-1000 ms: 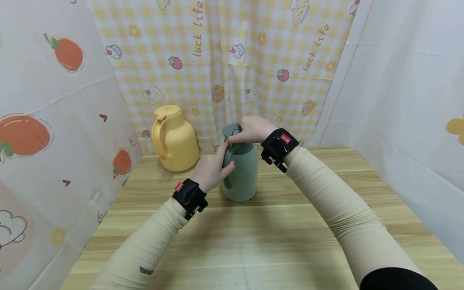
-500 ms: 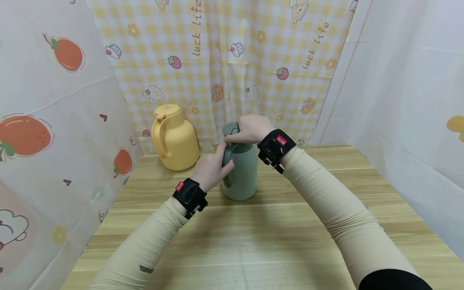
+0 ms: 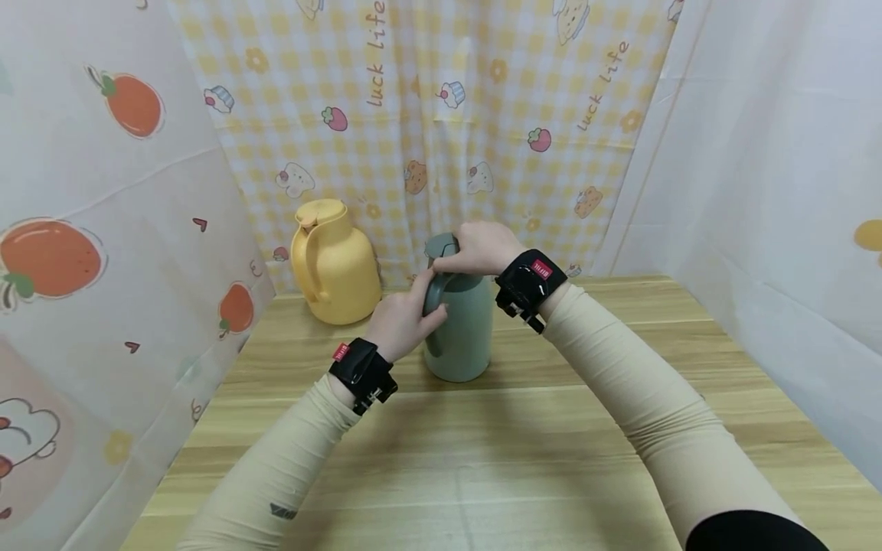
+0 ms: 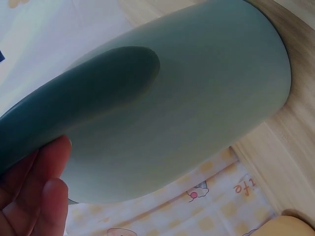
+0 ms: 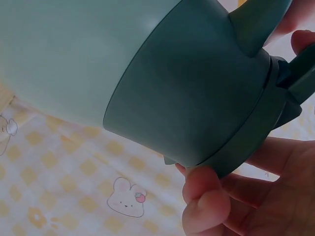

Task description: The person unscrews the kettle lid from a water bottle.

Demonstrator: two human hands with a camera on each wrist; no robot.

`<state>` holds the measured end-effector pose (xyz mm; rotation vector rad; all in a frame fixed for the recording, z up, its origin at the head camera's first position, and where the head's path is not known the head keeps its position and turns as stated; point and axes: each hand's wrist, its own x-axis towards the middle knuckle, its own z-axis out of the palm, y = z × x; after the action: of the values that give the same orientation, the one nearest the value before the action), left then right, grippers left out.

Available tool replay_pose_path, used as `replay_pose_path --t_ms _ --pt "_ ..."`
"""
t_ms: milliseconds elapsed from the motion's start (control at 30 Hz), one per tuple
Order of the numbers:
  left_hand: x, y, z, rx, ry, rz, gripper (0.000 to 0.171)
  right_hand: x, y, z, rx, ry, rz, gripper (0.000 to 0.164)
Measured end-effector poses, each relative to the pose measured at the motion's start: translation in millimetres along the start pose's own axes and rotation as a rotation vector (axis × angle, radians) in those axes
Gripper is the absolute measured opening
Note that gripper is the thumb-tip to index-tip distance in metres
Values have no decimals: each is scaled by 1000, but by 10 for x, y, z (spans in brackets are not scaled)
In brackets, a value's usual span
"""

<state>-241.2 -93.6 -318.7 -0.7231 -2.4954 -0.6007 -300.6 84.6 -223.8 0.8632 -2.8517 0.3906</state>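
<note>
A grey-green thermos jug (image 3: 463, 337) stands upright on the wooden table in the head view. My left hand (image 3: 401, 321) grips its darker green handle (image 4: 113, 83), fingers curled round it from the left. At the top, my right hand (image 3: 485, 246) reaches over and holds the lid (image 5: 246, 135). In the right wrist view its fingers curl under the lid's rim, and a thumb (image 5: 302, 42) touches the lever-like tab (image 5: 305, 78) on the lid. Part of the lid is hidden behind my right hand in the head view.
A yellow thermos jug (image 3: 344, 268) with a handle stands left of the green one, near the back edge of the table (image 3: 441, 467). Behind hangs a yellow checked curtain (image 3: 386, 153); white curtains (image 3: 779, 153) close off both sides.
</note>
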Motion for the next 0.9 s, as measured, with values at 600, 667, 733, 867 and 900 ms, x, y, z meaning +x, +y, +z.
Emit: replay_pose_path --t_ms 600,667,733,867,900 --pt "15 -20 32 -2 42 19 56 27 57 13 31 10 -26 43" --pt "17 -21 35 -3 43 23 56 27 64 17 34 15 -29 42" --pt "17 -20 37 -5 41 22 57 29 70 22 38 16 -32 42" --pt "12 -16 36 -8 33 8 57 34 76 30 39 15 -32 42" --pt "11 -14 35 -8 31 5 57 35 76 30 39 15 -32 43"
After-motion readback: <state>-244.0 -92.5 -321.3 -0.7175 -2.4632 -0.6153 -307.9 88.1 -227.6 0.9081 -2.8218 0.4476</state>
